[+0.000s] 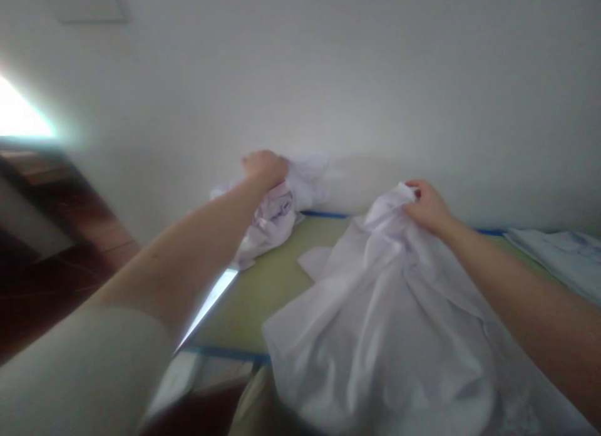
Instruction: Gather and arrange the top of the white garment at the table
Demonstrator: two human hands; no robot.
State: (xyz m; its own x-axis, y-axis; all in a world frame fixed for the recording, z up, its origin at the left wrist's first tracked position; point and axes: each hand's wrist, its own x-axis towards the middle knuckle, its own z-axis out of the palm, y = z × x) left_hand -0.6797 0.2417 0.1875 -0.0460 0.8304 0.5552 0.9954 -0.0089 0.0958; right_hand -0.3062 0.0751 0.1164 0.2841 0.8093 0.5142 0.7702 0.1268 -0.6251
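My right hand (427, 205) pinches the gathered top of a large white cloth (375, 317). The fabric hangs in loose folds over the front of the green tabletop (267, 292) and spreads toward me. Farther back, on the left, my left hand (265, 166) is closed on a crumpled bundle of white cloth (272, 220) near the wall. Its fingertips are mostly hidden, and part of that cloth is raised to the right of the hand. Blur hides any seams that would tell what kind of cloth pieces these are.
A folded white cloth (561, 254) lies at the table's right end. The table has a blue edge (230, 354) and stands against a pale wall (375, 79). To the left are a reddish-brown floor (98, 235) and a bright opening (21, 113).
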